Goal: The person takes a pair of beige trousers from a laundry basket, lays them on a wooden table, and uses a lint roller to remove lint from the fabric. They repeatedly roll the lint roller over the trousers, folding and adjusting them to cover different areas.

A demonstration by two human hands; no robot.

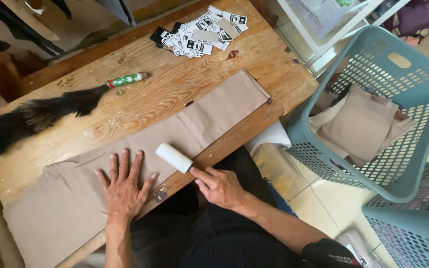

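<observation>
At lower centre, the left hand (123, 186) lies flat and fully spread on a long beige folded cloth (184, 134) stretched along the worn wooden table (140, 99). The right hand (220, 187), loosely curled, seems to grip the handle of a white cylindrical lint roller (174, 157) resting on the cloth's middle. Most of the cloth's length, toward upper right, looks unrolled as yet.
</observation>
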